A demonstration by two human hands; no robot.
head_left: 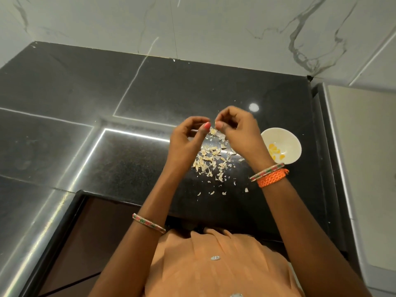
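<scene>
My left hand [188, 138] and my right hand [237, 129] are raised over the black counter [150, 93], fingertips almost meeting. Both have curled fingers and pinch a small pale garlic piece [212, 126] between them; most of it is hidden by the thumbs. Below the hands lies a scatter of dry garlic skins [211, 161]. To the right of my right wrist stands a white bowl [287, 138] with a few yellowish peeled cloves [275, 150] inside.
Marble-patterned wall tiles [214, 24] rise behind the counter. A pale appliance or cabinet side [364, 146] stands at the right edge. The counter's front edge [128, 200] runs below the skins, with a dark cabinet beneath.
</scene>
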